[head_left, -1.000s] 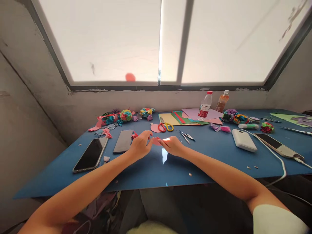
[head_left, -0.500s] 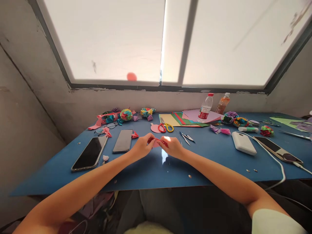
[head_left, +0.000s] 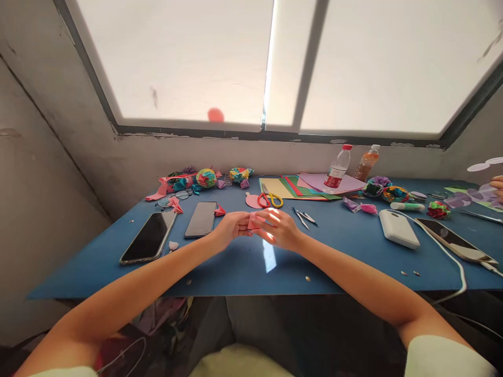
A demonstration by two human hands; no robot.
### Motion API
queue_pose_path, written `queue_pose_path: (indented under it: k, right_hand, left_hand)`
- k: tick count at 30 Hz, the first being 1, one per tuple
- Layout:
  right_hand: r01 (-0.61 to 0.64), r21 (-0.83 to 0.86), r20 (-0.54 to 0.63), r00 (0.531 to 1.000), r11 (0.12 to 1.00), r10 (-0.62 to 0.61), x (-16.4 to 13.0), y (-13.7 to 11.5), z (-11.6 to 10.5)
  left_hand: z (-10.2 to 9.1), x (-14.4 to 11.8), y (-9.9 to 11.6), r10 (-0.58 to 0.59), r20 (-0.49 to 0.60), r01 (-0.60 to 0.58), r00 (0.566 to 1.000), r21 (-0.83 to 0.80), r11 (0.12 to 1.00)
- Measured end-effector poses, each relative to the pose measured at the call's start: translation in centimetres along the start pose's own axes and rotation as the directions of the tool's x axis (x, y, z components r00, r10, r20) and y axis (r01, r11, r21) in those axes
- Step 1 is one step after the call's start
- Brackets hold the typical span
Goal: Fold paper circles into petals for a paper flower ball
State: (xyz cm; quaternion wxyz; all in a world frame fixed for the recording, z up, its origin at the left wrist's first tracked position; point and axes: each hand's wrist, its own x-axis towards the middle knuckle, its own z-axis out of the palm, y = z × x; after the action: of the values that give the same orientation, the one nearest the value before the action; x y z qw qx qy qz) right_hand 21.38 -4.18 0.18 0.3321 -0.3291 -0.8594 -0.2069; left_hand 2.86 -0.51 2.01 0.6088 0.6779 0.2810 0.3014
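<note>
A small piece of folded pink paper (head_left: 252,222) is between my two hands above the middle of the table. My left hand (head_left: 231,229) grips its left side, with the fingers behind it. My right hand (head_left: 278,229) has its fingers over the right side, touching the paper and partly hiding it. Just beyond my hands lie scissors (head_left: 275,201) with red and yellow handles, next to a pink paper disc (head_left: 253,200). A metal compass-like tool (head_left: 304,217) rests to the right. Left of my hands, a folded red-pink paper piece (head_left: 220,210) touches a phone (head_left: 200,220).
A second phone (head_left: 148,238) lies at the left. Paper flower balls (head_left: 206,178), coloured sheets (head_left: 277,188) and bottles (head_left: 337,170) line the back. At right are a white power bank (head_left: 398,229), a cable and another person's hand (head_left: 497,183) with purple paper discs.
My right hand's fingers have spread from a pinch and now lie over the pink paper. My left hand has opened somewhat around it. The view has shifted slightly. Another person's hand has appeared at right.
</note>
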Motion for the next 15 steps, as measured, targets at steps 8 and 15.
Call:
queue_pose_path:
  k: [8,15]
  right_hand:
    - [-0.149,0.175,-0.045,0.986,0.973,0.159,0.2,-0.2,-0.1]
    - [-0.402,0.368,0.082,0.912,0.839,0.401,0.9,-0.4,0.1]
  left_hand:
    - [0.0,0.2,-0.4,0.136,-0.009,-0.131,0.991,0.224,0.966]
    - [-0.3,0.0,-1.1,0.335,0.016,-0.291,0.942,0.532,0.795]
